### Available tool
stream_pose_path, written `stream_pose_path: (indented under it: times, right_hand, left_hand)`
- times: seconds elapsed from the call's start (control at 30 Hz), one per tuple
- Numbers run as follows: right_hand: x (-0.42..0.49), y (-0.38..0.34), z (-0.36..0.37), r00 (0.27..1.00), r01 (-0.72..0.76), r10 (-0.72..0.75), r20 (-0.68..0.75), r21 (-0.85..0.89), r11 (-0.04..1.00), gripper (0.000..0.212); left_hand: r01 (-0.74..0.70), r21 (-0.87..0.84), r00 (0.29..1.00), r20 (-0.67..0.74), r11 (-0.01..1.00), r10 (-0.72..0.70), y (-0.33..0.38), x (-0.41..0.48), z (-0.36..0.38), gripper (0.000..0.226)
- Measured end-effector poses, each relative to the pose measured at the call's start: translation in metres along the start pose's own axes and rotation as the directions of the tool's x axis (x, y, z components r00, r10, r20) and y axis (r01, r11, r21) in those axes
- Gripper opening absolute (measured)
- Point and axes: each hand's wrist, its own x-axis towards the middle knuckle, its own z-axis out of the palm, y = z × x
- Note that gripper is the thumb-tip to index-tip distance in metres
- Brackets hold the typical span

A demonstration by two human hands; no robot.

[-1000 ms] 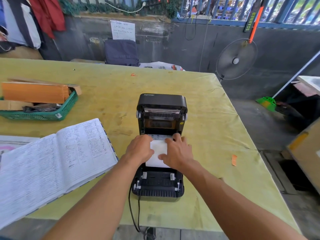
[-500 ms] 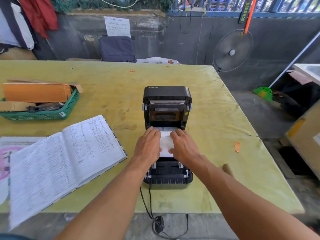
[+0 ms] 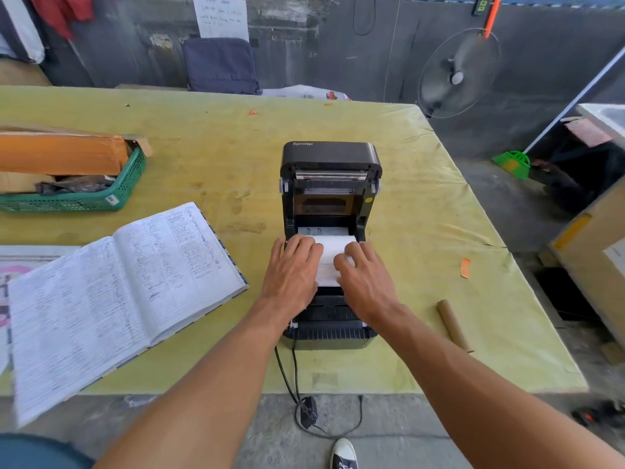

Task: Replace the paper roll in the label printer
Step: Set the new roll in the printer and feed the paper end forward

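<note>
A black label printer [image 3: 329,157] stands open on the yellow-green table [image 3: 209,157], its lid tilted up at the far side. A white paper roll [image 3: 329,255] lies in the printer's bay, a strip running from it toward the far slot. My left hand [image 3: 292,274] rests palm down on the roll's left side. My right hand [image 3: 367,279] presses on its right side. Both hands touch the paper with fingers spread; the roll's ends are hidden under them. An empty brown cardboard core [image 3: 453,324] lies on the table right of the printer.
An open handwritten ledger [image 3: 111,292] lies left of the printer. A green basket [image 3: 111,194] with cardboard boxes sits at the far left. The printer's cable [image 3: 291,377] hangs over the near table edge to an adapter on the floor. A fan [image 3: 456,76] stands beyond the table's right corner.
The camera has shifted back and down, so the printer appears farther up the table. Both hands stay on the paper roll, with the fingers reaching slightly farther over it.
</note>
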Motion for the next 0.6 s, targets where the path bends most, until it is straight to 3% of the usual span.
stream_pose_path:
  times: [0.4,0.6]
  right_hand:
    - [-0.02,0.006,0.009,1.0,0.019,-0.019,-0.018,-0.034,0.999,0.026]
    - [-0.031,0.011,0.01,0.998,0.062,-0.062,-0.021,-0.001,0.998,0.021]
  left_hand:
    - [0.018,-0.075,1.0,0.014,0.997,-0.017,-0.004,-0.003,0.007,0.068]
    - [0.053,-0.061,0.998,0.041,0.997,-0.05,0.005,-0.008,0.009,0.059]
